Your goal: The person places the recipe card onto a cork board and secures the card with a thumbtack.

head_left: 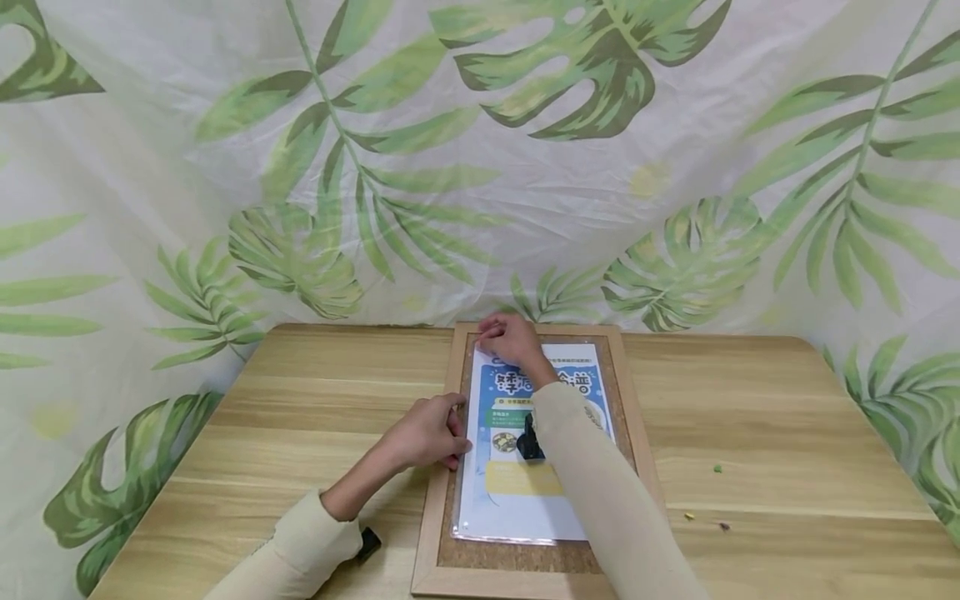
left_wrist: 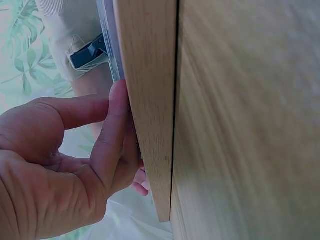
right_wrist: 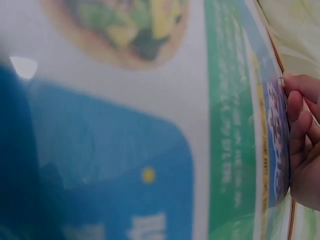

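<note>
A laminated poster [head_left: 525, 508] with blue, green and yellow print lies on a wood-framed cork board [head_left: 517, 557]. My left hand [head_left: 431, 433] is at the poster's left edge, thumb and bent fingers holding that edge beside the frame. In the left wrist view these fingertips [left_wrist: 119, 95] meet right at the sheet's side. My right hand [head_left: 513, 340] reaches across to the top left corner of the poster. In the right wrist view its thumb and finger pinch a small pin [right_wrist: 281, 78]; only the thin shaft shows, the head hidden by the fingers.
Small green [head_left: 717, 468], yellow [head_left: 689, 517] and dark [head_left: 724, 527] bits lie on the wooden table [head_left: 765, 417] right of the board. A leaf-patterned cloth [head_left: 480, 208] hangs behind. Black wrist devices [head_left: 531, 442] are strapped to both arms.
</note>
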Action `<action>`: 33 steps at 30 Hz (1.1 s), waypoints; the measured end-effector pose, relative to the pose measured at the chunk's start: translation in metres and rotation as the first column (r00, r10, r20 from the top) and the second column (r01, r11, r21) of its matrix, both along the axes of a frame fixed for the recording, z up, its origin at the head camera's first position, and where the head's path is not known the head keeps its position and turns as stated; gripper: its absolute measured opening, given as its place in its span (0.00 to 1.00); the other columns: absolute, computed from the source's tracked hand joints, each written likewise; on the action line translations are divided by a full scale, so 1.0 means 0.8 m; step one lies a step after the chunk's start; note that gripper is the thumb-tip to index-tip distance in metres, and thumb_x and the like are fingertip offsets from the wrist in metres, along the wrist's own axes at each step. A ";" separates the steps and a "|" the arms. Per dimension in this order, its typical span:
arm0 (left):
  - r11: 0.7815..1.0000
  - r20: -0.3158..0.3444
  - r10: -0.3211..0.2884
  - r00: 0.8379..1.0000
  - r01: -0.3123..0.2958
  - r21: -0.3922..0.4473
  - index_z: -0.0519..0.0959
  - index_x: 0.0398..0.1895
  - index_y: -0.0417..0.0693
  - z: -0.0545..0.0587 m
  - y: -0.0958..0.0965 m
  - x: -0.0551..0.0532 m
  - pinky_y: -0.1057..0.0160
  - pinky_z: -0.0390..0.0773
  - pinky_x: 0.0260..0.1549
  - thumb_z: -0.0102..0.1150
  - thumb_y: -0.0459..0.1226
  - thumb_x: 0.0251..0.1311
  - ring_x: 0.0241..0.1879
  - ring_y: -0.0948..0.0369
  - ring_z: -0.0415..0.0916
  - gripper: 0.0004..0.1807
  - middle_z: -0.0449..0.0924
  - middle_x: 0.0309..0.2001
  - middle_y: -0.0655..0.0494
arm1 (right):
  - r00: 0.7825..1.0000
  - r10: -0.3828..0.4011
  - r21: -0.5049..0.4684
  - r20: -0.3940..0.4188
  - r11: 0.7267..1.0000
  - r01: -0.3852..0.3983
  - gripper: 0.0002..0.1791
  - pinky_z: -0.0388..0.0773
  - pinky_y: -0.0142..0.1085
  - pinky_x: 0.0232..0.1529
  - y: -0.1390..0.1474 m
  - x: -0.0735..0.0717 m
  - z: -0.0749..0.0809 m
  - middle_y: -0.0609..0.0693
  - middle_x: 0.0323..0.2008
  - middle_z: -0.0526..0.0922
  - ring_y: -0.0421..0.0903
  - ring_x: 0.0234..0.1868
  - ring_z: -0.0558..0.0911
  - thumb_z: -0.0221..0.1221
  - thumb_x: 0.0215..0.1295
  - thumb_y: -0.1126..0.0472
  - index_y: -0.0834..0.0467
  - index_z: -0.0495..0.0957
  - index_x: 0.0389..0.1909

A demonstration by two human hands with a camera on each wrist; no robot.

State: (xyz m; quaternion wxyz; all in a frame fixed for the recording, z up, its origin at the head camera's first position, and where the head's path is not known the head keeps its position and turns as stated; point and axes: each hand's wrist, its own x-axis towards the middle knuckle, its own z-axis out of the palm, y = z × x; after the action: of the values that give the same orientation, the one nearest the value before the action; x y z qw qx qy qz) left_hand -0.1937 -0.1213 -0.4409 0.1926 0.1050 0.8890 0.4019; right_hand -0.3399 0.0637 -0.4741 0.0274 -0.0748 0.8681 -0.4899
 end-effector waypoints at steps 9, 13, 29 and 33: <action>1.000 -0.002 -0.018 1.000 0.018 -0.003 0.66 0.77 0.30 0.000 -0.001 -0.001 0.62 0.86 0.22 0.71 0.24 0.63 0.22 0.60 0.84 0.40 0.81 0.33 0.49 | 0.998 -0.059 0.022 -0.009 0.998 0.059 0.15 0.81 0.38 0.49 -0.004 0.008 0.003 0.50 0.42 0.93 0.47 0.44 0.89 0.72 0.68 0.60 0.56 0.88 0.54; 1.000 -0.001 -0.026 1.000 0.025 -0.008 0.65 0.77 0.29 0.000 -0.001 -0.001 0.62 0.86 0.22 0.71 0.24 0.63 0.22 0.60 0.84 0.40 0.81 0.33 0.49 | 0.998 -0.061 0.016 -0.009 0.998 0.061 0.15 0.82 0.39 0.51 -0.003 0.009 0.002 0.51 0.43 0.93 0.48 0.45 0.90 0.72 0.68 0.60 0.57 0.88 0.54; 1.000 0.012 -0.007 1.000 0.007 0.008 0.65 0.78 0.29 0.000 -0.001 0.000 0.61 0.87 0.23 0.71 0.24 0.62 0.22 0.59 0.84 0.41 0.80 0.33 0.48 | 0.995 0.070 -0.048 0.066 0.997 -0.067 0.19 0.84 0.31 0.44 0.023 0.014 0.006 0.56 0.52 0.90 0.48 0.48 0.89 0.69 0.72 0.59 0.59 0.85 0.60; 1.000 0.007 -0.010 1.000 0.010 0.004 0.65 0.78 0.29 0.000 -0.002 -0.001 0.62 0.87 0.23 0.71 0.24 0.62 0.22 0.59 0.84 0.41 0.80 0.34 0.48 | 0.990 0.117 -0.044 0.082 0.993 -0.114 0.21 0.85 0.32 0.45 0.033 0.020 0.009 0.57 0.52 0.89 0.47 0.47 0.89 0.67 0.73 0.60 0.61 0.83 0.64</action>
State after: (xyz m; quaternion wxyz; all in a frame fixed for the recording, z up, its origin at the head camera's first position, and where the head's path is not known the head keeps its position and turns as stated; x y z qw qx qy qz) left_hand -0.1942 -0.1226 -0.4410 0.1975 0.1082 0.8870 0.4031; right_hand -0.3240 0.0900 -0.4666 0.0910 -0.1045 0.8507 -0.5070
